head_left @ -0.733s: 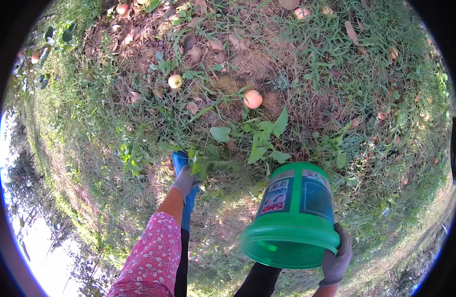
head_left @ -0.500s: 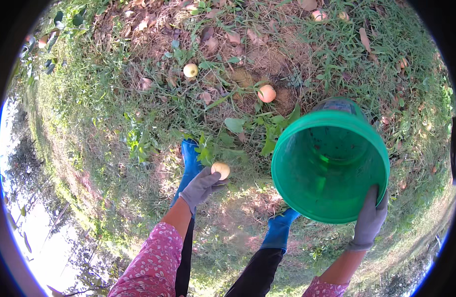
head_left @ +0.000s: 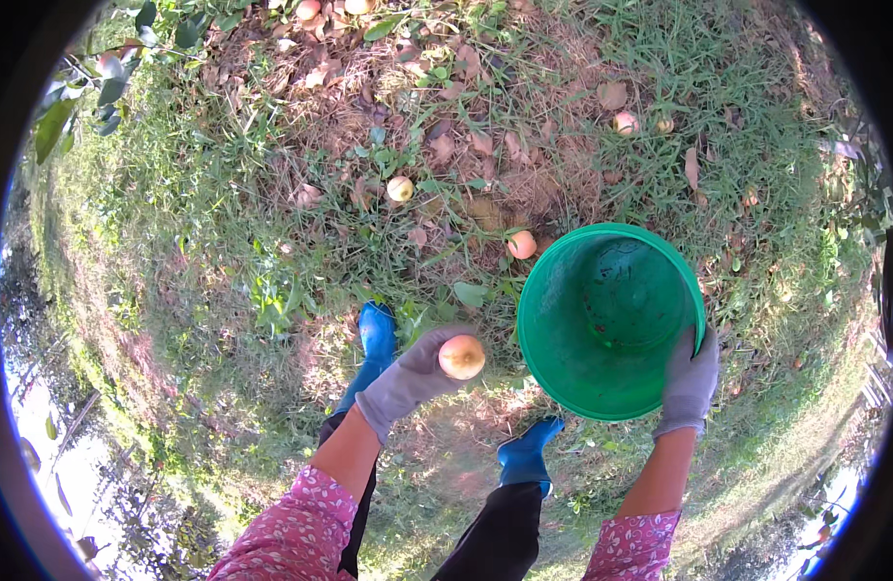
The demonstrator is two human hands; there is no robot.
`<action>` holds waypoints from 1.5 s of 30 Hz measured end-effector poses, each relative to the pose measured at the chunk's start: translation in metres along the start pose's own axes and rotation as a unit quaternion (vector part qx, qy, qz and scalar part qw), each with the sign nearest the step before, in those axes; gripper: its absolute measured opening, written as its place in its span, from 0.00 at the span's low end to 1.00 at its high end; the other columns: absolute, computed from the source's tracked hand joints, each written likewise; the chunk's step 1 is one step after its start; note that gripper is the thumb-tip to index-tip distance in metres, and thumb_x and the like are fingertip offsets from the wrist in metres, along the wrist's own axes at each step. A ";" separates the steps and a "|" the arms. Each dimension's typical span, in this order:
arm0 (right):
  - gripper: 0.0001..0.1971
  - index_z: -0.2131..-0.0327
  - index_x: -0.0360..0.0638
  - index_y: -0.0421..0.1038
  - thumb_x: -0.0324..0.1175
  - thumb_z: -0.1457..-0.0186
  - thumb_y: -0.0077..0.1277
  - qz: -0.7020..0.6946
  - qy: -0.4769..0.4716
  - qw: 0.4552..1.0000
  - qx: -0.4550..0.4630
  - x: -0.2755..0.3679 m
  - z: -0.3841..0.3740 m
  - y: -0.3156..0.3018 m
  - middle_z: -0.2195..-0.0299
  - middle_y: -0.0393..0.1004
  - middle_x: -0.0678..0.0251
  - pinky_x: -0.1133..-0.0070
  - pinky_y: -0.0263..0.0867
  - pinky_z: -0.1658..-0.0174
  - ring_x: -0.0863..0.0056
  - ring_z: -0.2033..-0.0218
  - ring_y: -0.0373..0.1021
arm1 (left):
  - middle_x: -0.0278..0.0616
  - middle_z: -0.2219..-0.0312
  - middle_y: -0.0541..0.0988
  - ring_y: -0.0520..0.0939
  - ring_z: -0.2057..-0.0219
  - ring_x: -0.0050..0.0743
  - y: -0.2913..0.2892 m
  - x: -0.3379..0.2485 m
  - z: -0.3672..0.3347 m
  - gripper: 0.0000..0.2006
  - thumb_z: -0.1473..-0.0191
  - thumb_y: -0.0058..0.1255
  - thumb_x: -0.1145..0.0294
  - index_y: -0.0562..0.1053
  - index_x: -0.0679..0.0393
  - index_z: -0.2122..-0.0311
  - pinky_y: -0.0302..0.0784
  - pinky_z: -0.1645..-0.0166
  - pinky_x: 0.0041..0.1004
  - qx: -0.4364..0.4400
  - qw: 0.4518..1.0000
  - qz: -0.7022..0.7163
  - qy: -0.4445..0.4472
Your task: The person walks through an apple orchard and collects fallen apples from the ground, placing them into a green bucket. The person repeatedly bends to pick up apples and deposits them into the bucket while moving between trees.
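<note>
My left hand (head_left: 413,376), in a grey glove, is closed round a pale yellow and pink apple (head_left: 462,357), held just left of the bucket. A green bucket (head_left: 553,360) hangs from my right hand (head_left: 691,380), also gloved in grey, which grips its right rim with the fingers partly inside. The bucket's mouth faces me; some dark bits lie on its bottom, and no fruit shows in it. On the ground beyond its left rim lies a pinkish apple (head_left: 522,244), with a yellow apple (head_left: 400,189) farther left.
More apples (head_left: 626,123) lie in the grass at the far right and along the far edge. A leafy branch (head_left: 107,82) with fruit reaches in at the far left. My blue boots (head_left: 526,450) stand on grass below my hands. Dry leaves (head_left: 612,95) are scattered about.
My left hand has risen closer with the apple and moved slightly right, toward the bucket. The bucket and my right hand have shifted left. The ground apples now appear lower in view.
</note>
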State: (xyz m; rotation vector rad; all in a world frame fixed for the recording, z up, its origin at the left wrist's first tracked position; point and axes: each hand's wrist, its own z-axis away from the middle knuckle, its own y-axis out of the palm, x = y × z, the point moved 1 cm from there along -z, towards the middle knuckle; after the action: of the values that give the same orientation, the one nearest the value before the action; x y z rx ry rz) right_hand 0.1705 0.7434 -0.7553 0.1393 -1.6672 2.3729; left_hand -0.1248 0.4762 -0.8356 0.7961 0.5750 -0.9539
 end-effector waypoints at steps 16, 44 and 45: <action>0.29 0.38 0.34 0.66 0.38 0.40 0.55 -0.050 -0.032 0.996 0.062 0.030 0.000 -0.017 0.47 0.73 0.45 0.56 0.67 0.43 0.44 0.47 0.71 | 0.53 0.29 0.61 0.75 0.37 0.57 0.091 -0.043 -0.078 0.46 0.49 0.57 0.78 0.51 0.50 0.25 0.70 0.33 0.53 0.092 0.897 0.417 -0.111; 0.23 0.38 0.33 0.68 0.33 0.34 0.48 -0.211 0.102 0.971 0.040 -0.007 -0.027 -0.019 0.43 0.74 0.51 0.66 0.65 0.39 0.59 0.43 0.71 | 0.55 0.45 0.73 0.81 0.51 0.60 0.059 0.012 -0.223 0.35 0.49 0.66 0.55 0.68 0.50 0.37 0.79 0.47 0.49 -0.149 0.776 -0.596 -0.147; 0.24 0.39 0.33 0.68 0.33 0.35 0.49 -0.220 0.103 0.969 0.033 -0.006 -0.028 -0.017 0.43 0.74 0.51 0.66 0.65 0.39 0.58 0.44 0.71 | 0.54 0.46 0.74 0.81 0.50 0.59 0.057 0.021 -0.229 0.34 0.49 0.66 0.55 0.69 0.50 0.37 0.79 0.45 0.48 -0.154 0.778 -0.587 -0.163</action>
State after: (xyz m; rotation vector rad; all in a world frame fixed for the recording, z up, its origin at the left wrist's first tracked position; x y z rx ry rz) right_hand 0.1821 0.7740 -0.7503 0.2367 -1.3039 2.0301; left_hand -0.0847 0.6696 -0.9669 -0.1505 0.9027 -2.0253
